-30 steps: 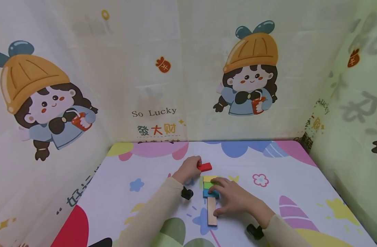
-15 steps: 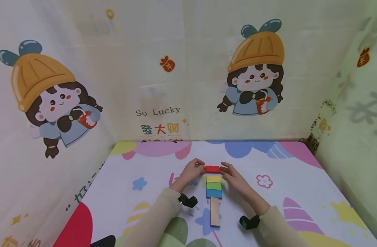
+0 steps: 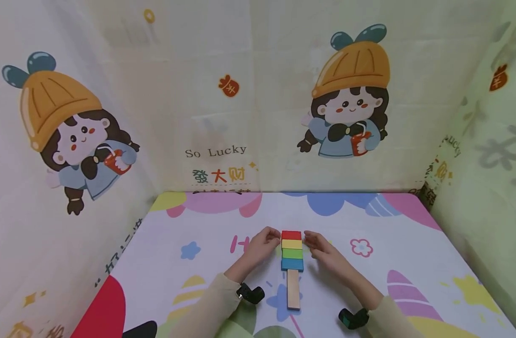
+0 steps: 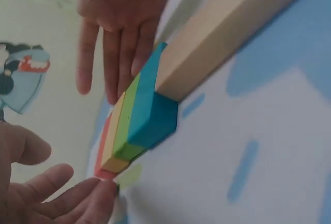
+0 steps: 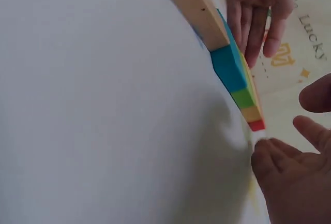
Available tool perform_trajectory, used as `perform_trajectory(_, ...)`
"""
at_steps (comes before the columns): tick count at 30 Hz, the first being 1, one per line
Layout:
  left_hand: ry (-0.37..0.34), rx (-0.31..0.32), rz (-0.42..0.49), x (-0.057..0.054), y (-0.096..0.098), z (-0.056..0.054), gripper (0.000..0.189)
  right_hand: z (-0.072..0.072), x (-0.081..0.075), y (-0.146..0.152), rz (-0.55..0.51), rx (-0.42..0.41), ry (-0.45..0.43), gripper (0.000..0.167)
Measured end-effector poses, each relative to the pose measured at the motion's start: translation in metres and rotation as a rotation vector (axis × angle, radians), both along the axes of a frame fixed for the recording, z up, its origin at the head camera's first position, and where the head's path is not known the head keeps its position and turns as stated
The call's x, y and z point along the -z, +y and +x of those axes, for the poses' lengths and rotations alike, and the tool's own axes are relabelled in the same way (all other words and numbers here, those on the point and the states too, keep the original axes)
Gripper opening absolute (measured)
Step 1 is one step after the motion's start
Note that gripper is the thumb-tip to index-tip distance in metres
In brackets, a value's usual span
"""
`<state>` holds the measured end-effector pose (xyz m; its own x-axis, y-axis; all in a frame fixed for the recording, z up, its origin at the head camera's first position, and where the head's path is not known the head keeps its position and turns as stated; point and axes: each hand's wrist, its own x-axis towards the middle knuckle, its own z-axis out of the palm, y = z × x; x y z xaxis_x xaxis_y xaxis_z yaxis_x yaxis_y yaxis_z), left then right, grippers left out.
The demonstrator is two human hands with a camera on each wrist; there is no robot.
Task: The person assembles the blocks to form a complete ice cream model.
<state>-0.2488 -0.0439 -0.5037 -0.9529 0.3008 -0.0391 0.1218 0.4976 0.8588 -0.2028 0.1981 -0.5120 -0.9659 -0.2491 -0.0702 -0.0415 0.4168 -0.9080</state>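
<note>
In the head view a red block (image 3: 291, 234), a yellow block (image 3: 292, 244), a green block (image 3: 292, 253) and a blue block (image 3: 292, 265) lie flush against one another on the table. A long plain wooden block (image 3: 293, 288) extends lengthwise from the blue one toward the person. My left hand (image 3: 261, 248) is beside the red block's left end; in the left wrist view its loosely bent fingertips (image 4: 106, 185) look close to or touching the red block (image 4: 102, 174). Across the row, my right hand (image 3: 327, 251) has extended fingers, slightly apart from the red block (image 5: 257, 125).
The blocks rest on a table (image 3: 393, 244) covered with a printed pattern of flowers, stars and stripes. Cloth walls (image 3: 275, 112) with cartoon prints enclose its back and sides. A dark object (image 3: 140, 329) shows at the lower left edge.
The red block, first in the left hand at an angle, was straightened between both hands, then came nearer the person and now meets the yellow block. The right hand moved from the blocks' right side to the far end.
</note>
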Motion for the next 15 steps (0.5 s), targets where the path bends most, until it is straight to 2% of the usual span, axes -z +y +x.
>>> perform_trajectory(2, 0.08, 0.086, -0.124, -0.007, -0.009, 0.007, 0.036, 0.012, -0.005, 0.006, 0.208, -0.012, 0.135, 0.052)
perform_trajectory(5, 0.214, 0.248, -0.415, -0.018, -0.03, 0.022, 0.061, 0.04, -0.013, 0.021, 0.563, -0.06, 0.403, 0.052)
perform_trajectory(7, 0.303, 0.359, -0.6, -0.024, -0.048, 0.032, 0.074, 0.061, -0.015, 0.032, 0.739, -0.094, 0.558, 0.057)
perform_trajectory(9, 0.35, 0.456, -0.717, -0.026, -0.066, 0.042, 0.082, 0.079, -0.014, 0.044, 0.844, -0.128, 0.649, 0.063)
perform_trajectory(11, 0.378, 0.529, -0.775, -0.027, -0.082, 0.05, 0.085, 0.093, -0.01, 0.056, 0.902, -0.163, 0.714, 0.068)
perform_trajectory(13, 0.419, 0.571, -0.798, -0.027, -0.093, 0.056, 0.088, 0.1, -0.007, 0.065, 0.928, -0.187, 0.773, 0.072)
perform_trajectory(15, 0.439, 0.587, -0.809, -0.027, -0.098, 0.058, 0.089, 0.103, -0.004, 0.07, 0.944, -0.203, 0.81, 0.074)
